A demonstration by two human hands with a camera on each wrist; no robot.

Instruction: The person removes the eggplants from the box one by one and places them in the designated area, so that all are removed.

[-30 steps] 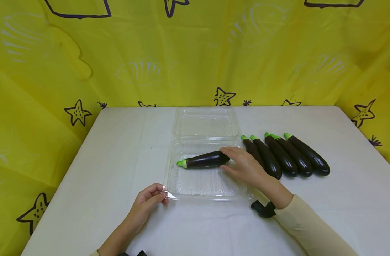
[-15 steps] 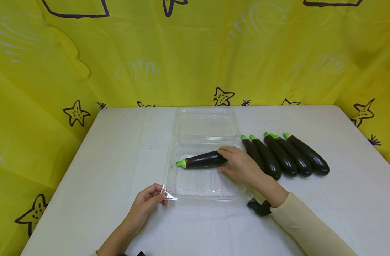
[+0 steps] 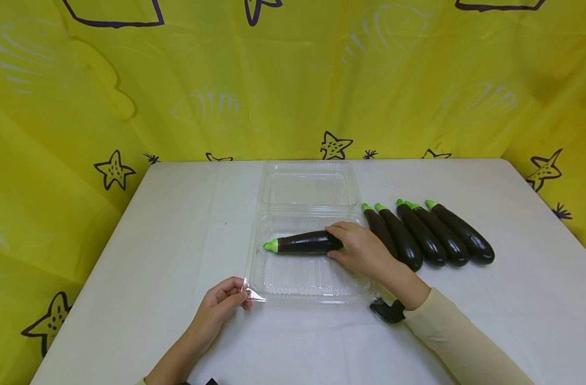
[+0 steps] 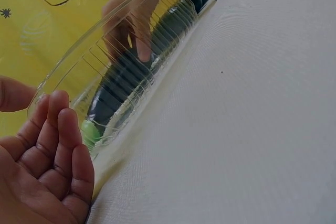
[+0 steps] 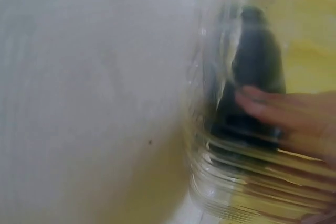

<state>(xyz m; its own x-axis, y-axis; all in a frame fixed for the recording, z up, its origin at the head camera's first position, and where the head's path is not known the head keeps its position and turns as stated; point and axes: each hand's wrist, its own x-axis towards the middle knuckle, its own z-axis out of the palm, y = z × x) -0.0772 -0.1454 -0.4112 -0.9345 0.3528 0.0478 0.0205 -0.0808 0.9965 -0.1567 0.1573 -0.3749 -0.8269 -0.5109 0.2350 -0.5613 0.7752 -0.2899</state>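
Note:
A clear plastic clamshell container [image 3: 298, 275] lies unfolded on the table, its lid [image 3: 309, 184] tipped back to the far side. Inside the base is a dark eggplant [image 3: 305, 243], green stem pointing left. My right hand [image 3: 362, 248] grips its thick right end, thumb on the near side and fingers over the far side. At the container's near left corner, my left hand [image 3: 223, 299] pinches the rim between thumb and fingers. The left wrist view shows those fingers [image 4: 68, 124] at the rim, with the eggplant [image 4: 123, 85] visible through the ribbed wall.
Several more eggplants [image 3: 430, 235] lie side by side right of the container, stems toward the back; the right hand partly covers the nearest. A white cloth covers the table [image 3: 153, 240]. A yellow printed curtain [image 3: 293, 80] hangs behind it.
The right hand and the eggplant's thick end have shifted slightly left and toward me, so the eggplant lies straighter across the container. The left hand stays at the corner.

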